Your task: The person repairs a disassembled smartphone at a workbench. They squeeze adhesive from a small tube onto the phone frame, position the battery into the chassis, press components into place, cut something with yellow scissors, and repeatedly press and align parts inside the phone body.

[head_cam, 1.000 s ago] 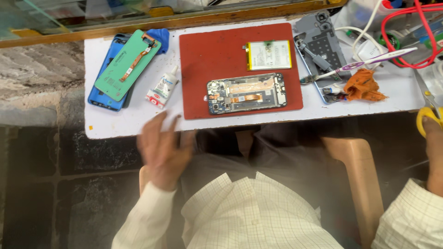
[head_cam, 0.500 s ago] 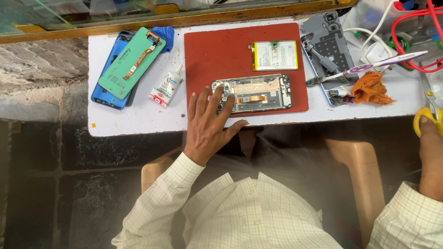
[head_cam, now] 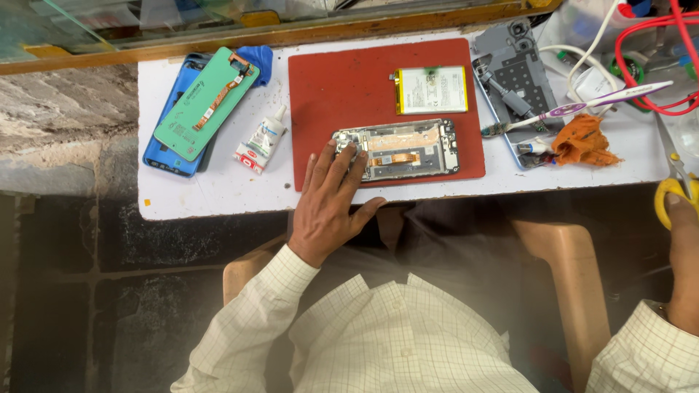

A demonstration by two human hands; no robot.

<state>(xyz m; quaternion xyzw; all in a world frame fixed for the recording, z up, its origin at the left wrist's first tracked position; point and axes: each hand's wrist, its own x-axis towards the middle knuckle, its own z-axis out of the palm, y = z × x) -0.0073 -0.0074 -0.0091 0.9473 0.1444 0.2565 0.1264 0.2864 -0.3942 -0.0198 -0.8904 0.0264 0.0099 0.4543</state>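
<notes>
Left hand (head_cam: 329, 204) presses opened phone (head_cam: 397, 149); right hand (head_cam: 681, 251) touches scissors (head_cam: 673, 185).

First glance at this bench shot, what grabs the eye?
The red mat in the middle of the white table, with an opened phone frame on it and the left hand resting fingers on the frame's left end. Just above the frame lies a battery. At the far right edge, the right hand grips yellow-handled scissors.

Phone repair bench: opened phone (head_cam: 397, 149), battery (head_cam: 429, 89).
</notes>
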